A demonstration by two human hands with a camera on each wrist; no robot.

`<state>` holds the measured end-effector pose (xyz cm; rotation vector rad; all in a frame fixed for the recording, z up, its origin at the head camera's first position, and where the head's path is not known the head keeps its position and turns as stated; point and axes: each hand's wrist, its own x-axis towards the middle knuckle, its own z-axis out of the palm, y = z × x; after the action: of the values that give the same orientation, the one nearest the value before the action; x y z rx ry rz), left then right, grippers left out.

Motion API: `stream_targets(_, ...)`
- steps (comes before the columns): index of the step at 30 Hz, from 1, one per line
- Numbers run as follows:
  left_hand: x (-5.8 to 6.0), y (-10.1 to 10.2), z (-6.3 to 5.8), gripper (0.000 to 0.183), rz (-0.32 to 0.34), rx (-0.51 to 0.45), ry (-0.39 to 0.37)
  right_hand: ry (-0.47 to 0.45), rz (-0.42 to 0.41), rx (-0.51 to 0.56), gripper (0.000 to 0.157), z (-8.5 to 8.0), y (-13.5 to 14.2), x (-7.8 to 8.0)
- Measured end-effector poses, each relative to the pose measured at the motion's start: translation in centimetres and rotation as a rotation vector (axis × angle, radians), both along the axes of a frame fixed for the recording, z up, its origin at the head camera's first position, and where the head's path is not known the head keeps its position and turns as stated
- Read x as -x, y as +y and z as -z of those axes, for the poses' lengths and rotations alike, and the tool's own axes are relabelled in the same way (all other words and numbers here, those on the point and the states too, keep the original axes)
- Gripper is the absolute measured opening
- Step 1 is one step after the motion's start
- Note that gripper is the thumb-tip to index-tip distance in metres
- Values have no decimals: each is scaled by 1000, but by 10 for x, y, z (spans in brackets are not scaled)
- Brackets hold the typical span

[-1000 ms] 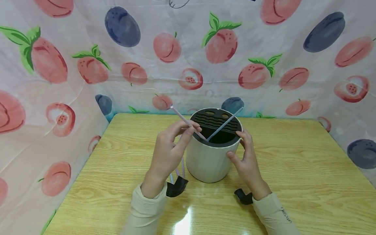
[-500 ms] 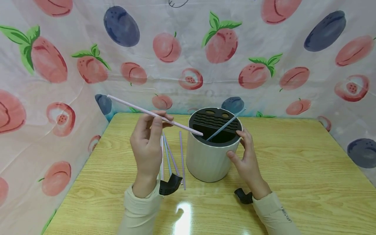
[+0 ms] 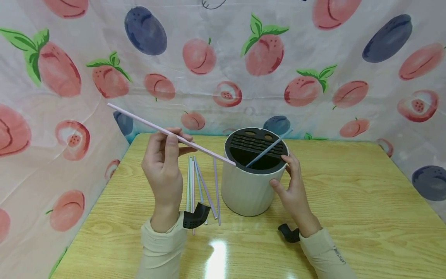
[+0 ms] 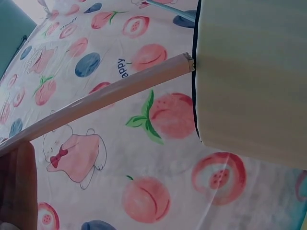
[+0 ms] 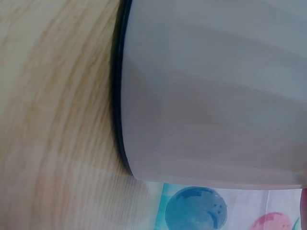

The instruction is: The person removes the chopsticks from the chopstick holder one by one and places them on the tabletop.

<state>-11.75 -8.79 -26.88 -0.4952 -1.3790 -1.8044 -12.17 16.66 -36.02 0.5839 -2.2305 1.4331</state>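
In the head view my left hand [image 3: 163, 166] pinches a thin pale pink stick [image 3: 146, 122] between thumb and fingers. The stick slants down to the right, and its lower end meets the near-left rim of a cream round holder [image 3: 248, 193]; contact is unclear. The left wrist view shows that end of the stick [image 4: 120, 93] overlapping the dark rim. On the holder's right side, my right hand [image 3: 294, 190] grips it, fingers over the rim and thumb on the wall. A blue stick [image 3: 270, 148] leans in the wide opening of the black slotted lid [image 3: 258, 145].
Several pastel sticks, among them a purple stick [image 3: 216, 190], lie on the wooden table [image 3: 348, 186] left of the holder. A fruit-print cloth [image 3: 223, 50] hangs behind and along the sides. Each wrist bears a black mount [image 3: 196, 216].
My left hand has moved left and back from the holder, and the pink stick lies flatter. Its lower end has gone from within the opening to the rim. The right hand holds still.
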Motion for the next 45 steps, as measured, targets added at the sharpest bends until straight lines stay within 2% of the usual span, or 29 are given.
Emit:
stream_targets(11, 4, -1, 4, 18, 10, 29, -35, -1, -6, 10, 57, 1, 0, 0)
stream_targets(18, 7, -1, 7, 17, -11, 64, -58, 6, 1, -4, 62, 26, 12, 15)
stream_targets(22, 6, -2, 8, 17, -10, 71, -59, 15, 4, -6, 62, 29, 12, 16)
stream_targets(33, 7, 0, 11, 17, 57, 126, -105, 1, 16, -5, 63, 30, 12, 14)
stream_targets(40, 9, 8, 16, 16, 102, 186, -100, 21, 6, -2, 63, 30, 11, 14)
stream_targets(45, 4, 14, 9, 16, 112, 245, -107, 27, 2, 5, 62, 31, 11, 14)
